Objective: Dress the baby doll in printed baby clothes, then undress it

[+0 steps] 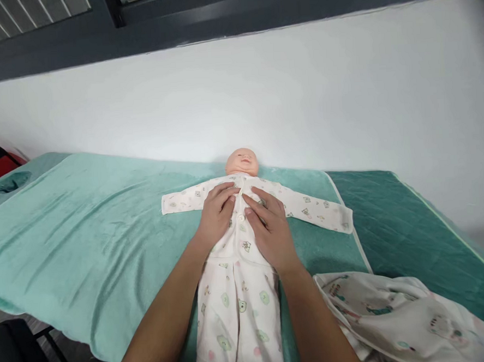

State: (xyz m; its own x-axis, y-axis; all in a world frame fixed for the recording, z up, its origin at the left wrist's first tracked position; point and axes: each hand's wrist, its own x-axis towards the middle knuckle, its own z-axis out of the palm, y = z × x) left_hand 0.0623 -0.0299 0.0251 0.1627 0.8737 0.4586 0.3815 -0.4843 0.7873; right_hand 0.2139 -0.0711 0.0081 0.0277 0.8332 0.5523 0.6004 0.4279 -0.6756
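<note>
A baby doll (241,161) lies on its back, dressed in a white printed baby shirt (246,246) and matching baby pants (237,312). The shirt's long sleeves stretch out to both sides. My left hand (218,210) is at the upper front placket, thumb and fingertips closed on the cloth beside a small button (241,192). From the other side, my right hand (270,223) grips the placket edge, its index fingertip close to the same button. Another button (241,217) shows lower down, between the hands. The fingertips partly hide the cloth they hold.
Under the doll a light green blanket (84,223) covers a darker green bed (383,210). A crumpled white printed cloth (401,308) lies at the lower right. Behind is a white wall (261,92). A black chair (18,353) stands at the lower left.
</note>
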